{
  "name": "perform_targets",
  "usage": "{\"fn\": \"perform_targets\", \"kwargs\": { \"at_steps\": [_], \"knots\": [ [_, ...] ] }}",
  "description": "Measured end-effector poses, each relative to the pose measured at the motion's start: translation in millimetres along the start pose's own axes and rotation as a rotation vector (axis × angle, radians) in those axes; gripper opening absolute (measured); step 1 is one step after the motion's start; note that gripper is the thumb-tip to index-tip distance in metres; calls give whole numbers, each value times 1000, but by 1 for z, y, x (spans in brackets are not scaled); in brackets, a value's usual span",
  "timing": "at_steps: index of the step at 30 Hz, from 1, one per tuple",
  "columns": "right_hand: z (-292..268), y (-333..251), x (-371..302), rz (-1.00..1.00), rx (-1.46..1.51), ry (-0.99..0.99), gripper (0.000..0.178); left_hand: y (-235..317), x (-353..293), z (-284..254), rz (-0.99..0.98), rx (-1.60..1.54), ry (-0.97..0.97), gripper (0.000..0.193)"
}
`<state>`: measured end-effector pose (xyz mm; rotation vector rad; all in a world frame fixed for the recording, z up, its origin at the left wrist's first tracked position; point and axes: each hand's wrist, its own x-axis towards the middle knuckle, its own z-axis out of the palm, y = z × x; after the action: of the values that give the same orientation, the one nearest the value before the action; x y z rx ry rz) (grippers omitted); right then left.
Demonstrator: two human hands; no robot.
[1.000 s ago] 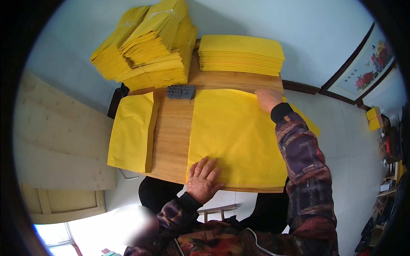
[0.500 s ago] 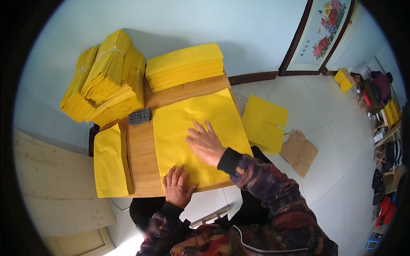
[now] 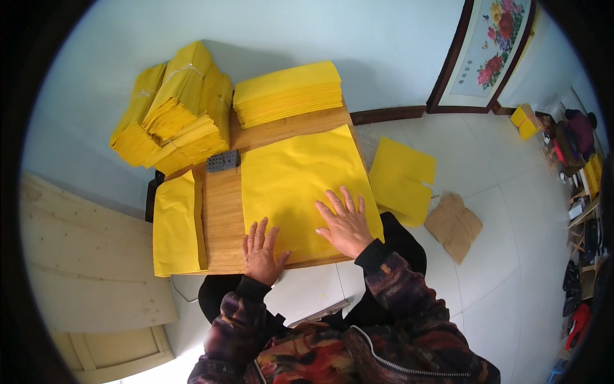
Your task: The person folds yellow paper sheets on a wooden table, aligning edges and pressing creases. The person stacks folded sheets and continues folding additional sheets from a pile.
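A large yellow paper sheet lies flat on the wooden table in front of me. Over its near left corner rests my left hand, fingers spread and holding nothing. My right hand is on the near right part of the same sheet, also open, with the fingers stretched out. A dark grey ridged block sits at the sheet's far left edge. To the left, a folded yellow paper piece lies along the table's side.
Tied bundles of folded yellow paper are piled at the back left, beside a neat yellow stack. On the floor to the right are yellow sheets and a brown paper piece. A framed flower picture leans against the wall.
My right hand has moved from the middle of the sheet toward its near right side. The left hand remains at the near left corner with its fingers straighter. The view has shifted slightly.
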<state>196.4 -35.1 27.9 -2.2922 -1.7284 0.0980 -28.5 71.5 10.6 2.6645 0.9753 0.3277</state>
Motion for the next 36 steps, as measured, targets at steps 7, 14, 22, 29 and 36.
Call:
{"fn": "perform_targets", "kwargs": {
  "at_steps": [7, 14, 22, 29, 36],
  "knots": [
    [16, 6, -16, 32, 60, 47, 64, -5, 6, 13, -206, 103, -91, 74],
    [23, 8, -18, 62, 58, 92, 65, -17, 9, 23, -128, 46, -22, 72],
    [19, 6, -18, 62, 33, 74, 66, -17, 9, 25, -116, 22, 24, 71],
    [-7, 32, -31, -23, 356, 272, 43, -25, 12, 30, -123, -6, 84, 68],
    [-27, 77, -63, 317, 613, 327, 27, -29, -14, 8, -169, -50, 151, 62]
  ]
}}
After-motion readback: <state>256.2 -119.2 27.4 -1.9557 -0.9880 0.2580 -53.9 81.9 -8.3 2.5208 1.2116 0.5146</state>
